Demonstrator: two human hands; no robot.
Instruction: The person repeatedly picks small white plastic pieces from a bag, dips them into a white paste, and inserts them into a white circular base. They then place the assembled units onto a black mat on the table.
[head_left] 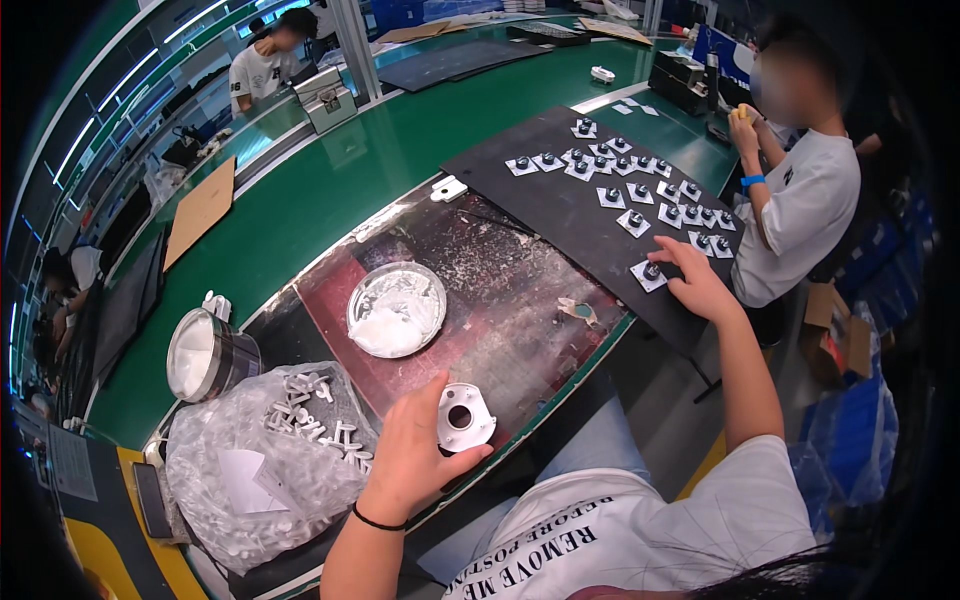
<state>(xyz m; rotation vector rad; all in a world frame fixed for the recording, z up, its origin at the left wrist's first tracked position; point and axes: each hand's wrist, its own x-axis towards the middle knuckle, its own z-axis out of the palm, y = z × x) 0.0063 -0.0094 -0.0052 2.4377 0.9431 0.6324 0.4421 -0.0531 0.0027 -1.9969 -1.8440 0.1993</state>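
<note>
My left hand grips a white plastic housing with a round hole in its middle, held by its edges between thumb and fingers above the near table edge. Farther right, my right hand reaches over a black mat. Its thumb and forefinger close around a small white square plate with a black dome near the mat's edge. Several like plates with domes stand in loose rows beyond it. Between my hands and the far side sits a round dish of white paste.
Left lies a clear bag of small white plastic parts, beside a tub with white contents. A torn scrap rests near the front edge. At the right, a co-worker handles something yellow. Cardboard leans at far left.
</note>
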